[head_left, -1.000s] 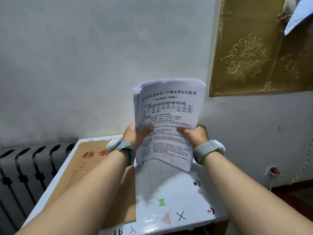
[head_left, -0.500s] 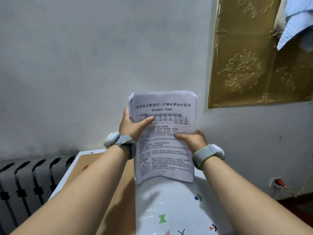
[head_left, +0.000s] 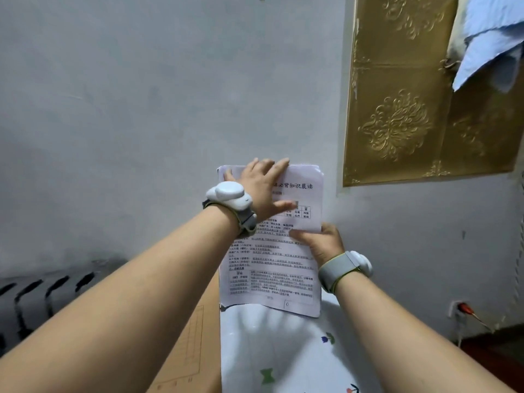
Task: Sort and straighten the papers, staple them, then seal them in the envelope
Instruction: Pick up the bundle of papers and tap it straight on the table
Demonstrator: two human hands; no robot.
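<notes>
A stack of printed white papers (head_left: pixel 272 268) stands upright on its bottom edge on the white table (head_left: pixel 283 350), in front of the wall. My left hand (head_left: pixel 263 188) lies flat with spread fingers over the stack's upper left part, fingertips at the top edge. My right hand (head_left: pixel 320 245) grips the stack's right edge at mid height, thumb on the front sheet. A brown envelope (head_left: pixel 195 341) lies flat on the table to the left, mostly hidden under my left forearm.
A grey wall stands right behind the papers. A dark radiator (head_left: pixel 42 296) is at the lower left. A gold embossed panel (head_left: pixel 419 89) hangs at the upper right, with blue cloth (head_left: pixel 490 38) over it. A wall socket with a red plug (head_left: pixel 462 307) is at the right.
My left hand let go of the stack's left edge and moved up to lie flat over its top. The stack came down onto the table; the view tilted upward.
</notes>
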